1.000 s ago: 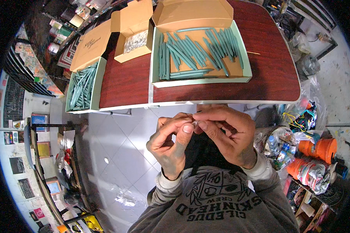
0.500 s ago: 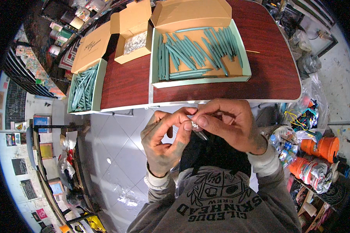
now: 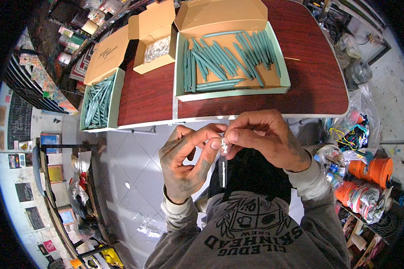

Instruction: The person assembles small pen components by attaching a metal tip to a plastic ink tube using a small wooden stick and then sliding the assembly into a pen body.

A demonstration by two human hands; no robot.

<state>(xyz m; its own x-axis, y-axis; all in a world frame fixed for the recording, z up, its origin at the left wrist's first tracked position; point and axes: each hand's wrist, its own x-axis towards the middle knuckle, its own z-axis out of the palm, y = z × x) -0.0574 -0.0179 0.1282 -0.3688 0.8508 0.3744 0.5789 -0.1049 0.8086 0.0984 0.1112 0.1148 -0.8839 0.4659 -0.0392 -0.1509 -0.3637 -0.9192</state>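
In front of my chest, past the table's near edge, both hands meet at a small clear strip with white marks (image 3: 223,146). My left hand (image 3: 184,163) pinches it between thumb and forefinger. Thumb and fingers of my right hand (image 3: 271,141) are closed at its top right side. Below the fingers hangs a narrow, see-through lower end (image 3: 223,172) with a white line, against dark cloth. The fingertips hide its upper part. Beyond my hands, an open box (image 3: 231,93) holds several teal, pen-like sticks (image 3: 214,60).
On the dark red table (image 3: 146,98), another open box (image 3: 114,105) at the left is heaped with teal sticks. A small brown carton (image 3: 148,68) between them holds whitish pieces. Orange buckets (image 3: 375,172) and bags stand at the right, a rack (image 3: 67,147) at the left.
The strip has swung from slanting down to the right to hanging nearly straight down, and more of it shows. My hands have shifted slightly, both still pinching.
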